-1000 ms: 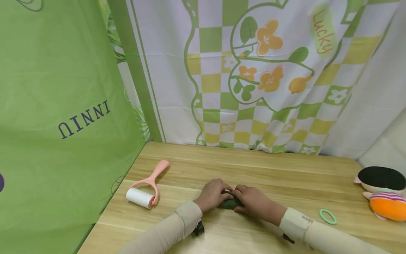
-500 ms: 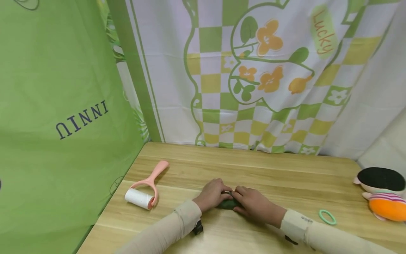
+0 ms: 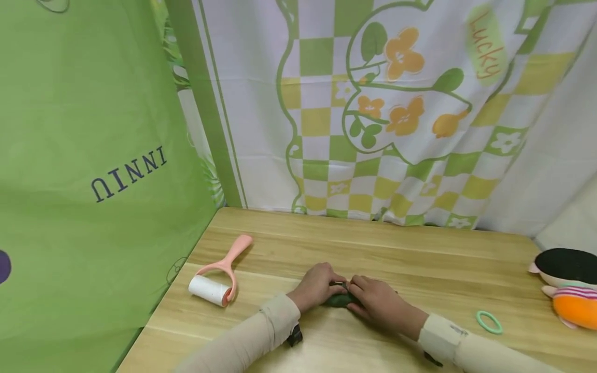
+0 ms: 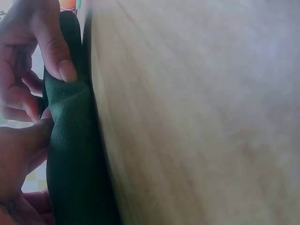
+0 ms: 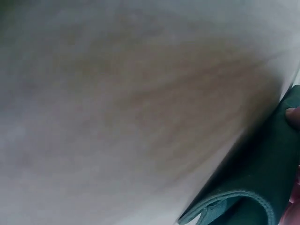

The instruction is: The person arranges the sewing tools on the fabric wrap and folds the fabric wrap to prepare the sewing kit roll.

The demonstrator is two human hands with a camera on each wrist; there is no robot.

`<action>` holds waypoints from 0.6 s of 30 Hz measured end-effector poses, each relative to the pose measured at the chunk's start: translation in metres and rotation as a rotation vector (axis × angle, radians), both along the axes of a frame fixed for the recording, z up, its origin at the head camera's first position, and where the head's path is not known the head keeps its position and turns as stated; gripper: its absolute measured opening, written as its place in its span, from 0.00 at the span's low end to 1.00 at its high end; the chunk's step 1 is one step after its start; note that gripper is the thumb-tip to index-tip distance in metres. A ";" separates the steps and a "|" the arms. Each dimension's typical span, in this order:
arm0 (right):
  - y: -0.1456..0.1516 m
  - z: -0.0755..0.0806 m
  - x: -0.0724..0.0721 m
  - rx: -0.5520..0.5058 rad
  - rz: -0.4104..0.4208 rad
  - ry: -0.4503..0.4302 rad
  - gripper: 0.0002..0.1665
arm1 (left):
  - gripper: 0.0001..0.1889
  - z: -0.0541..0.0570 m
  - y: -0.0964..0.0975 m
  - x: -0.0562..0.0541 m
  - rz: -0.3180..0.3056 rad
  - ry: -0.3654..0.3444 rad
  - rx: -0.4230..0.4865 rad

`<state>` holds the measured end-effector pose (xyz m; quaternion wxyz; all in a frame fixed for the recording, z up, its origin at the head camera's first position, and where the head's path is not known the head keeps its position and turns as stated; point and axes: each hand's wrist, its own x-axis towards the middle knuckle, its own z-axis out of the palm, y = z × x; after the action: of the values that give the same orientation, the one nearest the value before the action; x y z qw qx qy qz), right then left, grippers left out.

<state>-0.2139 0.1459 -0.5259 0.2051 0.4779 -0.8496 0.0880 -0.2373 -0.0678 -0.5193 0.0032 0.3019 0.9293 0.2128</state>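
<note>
A dark green, leather-like soft pouch point(image 3: 342, 299) lies on the table between both hands, long and rounded. My left hand point(image 3: 317, 284) grips its upper edge from the left, the thumb and fingers bent at the fold. From the other side my right hand point(image 3: 377, 299) holds it too. In the left wrist view the right hand's thumb point(image 4: 68, 71) presses a dent into the green surface. One end of the pouch point(image 5: 262, 173) gapes in the right wrist view, showing a curved, fuzzy-edged layer. The hands hide much of its top edge.
Left on the wooden table point(image 3: 289, 233) lies a lint roller point(image 3: 209, 289) with a pink handle. A mint green ring point(image 3: 488, 322) is right of the hands. Further right sit a black-topped oval item point(image 3: 566, 265) and an orange, striped plush item point(image 3: 576, 308). Curtains hang behind.
The head view has turned slightly left, so everything sits a little further right. Both hands stay on the green pouch, their fingers shifting only slightly.
</note>
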 end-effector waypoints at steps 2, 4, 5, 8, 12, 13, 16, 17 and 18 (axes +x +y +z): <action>0.000 0.003 0.001 0.013 -0.009 0.014 0.18 | 0.15 0.003 0.001 0.000 -0.002 0.005 -0.014; 0.000 0.005 0.001 0.028 -0.013 0.030 0.19 | 0.15 0.005 0.001 0.000 -0.001 0.015 -0.019; -0.001 0.006 0.001 0.038 -0.012 0.040 0.19 | 0.15 0.006 0.001 0.000 -0.002 0.017 -0.020; 0.000 0.005 0.000 0.044 0.001 0.067 0.20 | 0.15 0.007 0.000 0.001 -0.008 0.025 -0.016; 0.000 0.005 0.000 0.045 0.000 0.060 0.19 | 0.15 0.006 0.001 0.001 -0.009 0.026 -0.015; 0.000 0.006 0.000 0.050 -0.001 0.048 0.19 | 0.15 0.005 0.001 0.001 -0.012 0.029 -0.022; 0.001 0.009 0.001 0.080 -0.005 -0.007 0.19 | 0.15 0.002 0.000 0.001 -0.016 0.033 -0.044; 0.001 0.011 0.001 0.093 -0.004 -0.032 0.19 | 0.15 0.001 0.000 0.001 -0.017 0.031 -0.050; 0.001 0.012 0.001 0.108 -0.006 -0.062 0.20 | 0.16 0.000 -0.001 0.001 -0.017 0.023 -0.057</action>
<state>-0.2132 0.1470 -0.5135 0.1527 0.4826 -0.8606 0.0564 -0.2358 -0.0688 -0.5195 0.0030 0.3121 0.9323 0.1829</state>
